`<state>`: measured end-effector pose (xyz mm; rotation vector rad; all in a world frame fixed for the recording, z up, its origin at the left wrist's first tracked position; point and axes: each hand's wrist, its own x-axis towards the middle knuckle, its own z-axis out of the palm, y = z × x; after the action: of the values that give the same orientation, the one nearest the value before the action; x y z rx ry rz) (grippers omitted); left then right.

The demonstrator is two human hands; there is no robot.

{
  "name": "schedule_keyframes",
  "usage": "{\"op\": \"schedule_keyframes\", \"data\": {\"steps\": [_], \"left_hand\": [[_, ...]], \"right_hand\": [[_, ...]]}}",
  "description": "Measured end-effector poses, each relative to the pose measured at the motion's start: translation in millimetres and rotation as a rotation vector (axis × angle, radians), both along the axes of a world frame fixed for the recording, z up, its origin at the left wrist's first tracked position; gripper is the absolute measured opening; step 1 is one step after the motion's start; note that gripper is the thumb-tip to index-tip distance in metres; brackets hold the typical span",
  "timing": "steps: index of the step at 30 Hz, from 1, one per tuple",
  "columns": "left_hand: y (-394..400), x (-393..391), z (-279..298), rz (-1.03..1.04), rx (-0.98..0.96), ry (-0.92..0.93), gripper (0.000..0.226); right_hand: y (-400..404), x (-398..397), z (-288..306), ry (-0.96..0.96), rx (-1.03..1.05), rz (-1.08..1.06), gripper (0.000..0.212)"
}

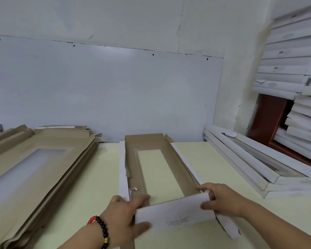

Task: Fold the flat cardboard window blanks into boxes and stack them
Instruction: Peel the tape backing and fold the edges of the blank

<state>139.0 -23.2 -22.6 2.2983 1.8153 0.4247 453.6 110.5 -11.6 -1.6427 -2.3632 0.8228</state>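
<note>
Head view: both hands, left hand [123,215] and right hand [221,199], are pinching the blank's [152,169] near end flap [174,212]; fingers should be creasing it squarely upright.

Bare forearms; left wrist bracelet [101,229]: dark beads, red beads, gold bead.

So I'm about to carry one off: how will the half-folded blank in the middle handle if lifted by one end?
The blank is long, thin card with a big window cut out, so it would probably sag or twist. Its side flaps look loose and may swing. Likely light; both hands, left and right, already grip its near flap.
</note>
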Motion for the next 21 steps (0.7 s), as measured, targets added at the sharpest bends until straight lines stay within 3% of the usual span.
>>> {"op": "schedule_keyframes", "data": {"steps": [5,9,11,12,14,15,16,18,21], "left_hand": [[11.8,15.9,-17.1,0.156,0.124,0.176,0.081],[15.9,28.2,-17.7,0.268,0.042,0.337,0.083],[12.2,34.8,-11.3,0.25,0.069,0.438,0.069],[10.5,40.8,-8.6,0.231,0.133,0.51,0.05],[10.4,47.9,-0.6,0.174,0.069,0.591,0.024],[13.9,54.8,-3.8,0.141,0.015,0.584,0.032],[18.1,61.7,-10.6,0.108,-0.04,0.615,0.042],[19.9,75.8,-16.7,-0.003,-0.139,0.595,0.05],[20.6,85.2,-30.8,-0.055,-0.214,0.47,0.059]], "right_hand": [[-17.9,-17.2,-10.0,-0.265,0.309,-0.059,0.07],[-35.0,-40.8,-32.9,-0.422,0.567,-0.104,0.064],[-45.7,-50.8,-38.6,-0.511,0.59,-0.142,0.071],[-50.7,-55.4,-40.6,-0.51,0.575,-0.174,0.076],[-58.6,-64.6,-47.8,-0.426,0.732,-0.195,0.061],[-64.1,-70.4,-48.4,-0.359,0.801,-0.166,0.043],[-68.7,-76.6,-46.6,-0.311,0.844,-0.101,0.04],[-73.3,-92.2,-50.0,-0.225,0.83,0.127,0.058],[-69.4,-104.3,-44.6,-0.321,0.769,0.419,0.052]]}}
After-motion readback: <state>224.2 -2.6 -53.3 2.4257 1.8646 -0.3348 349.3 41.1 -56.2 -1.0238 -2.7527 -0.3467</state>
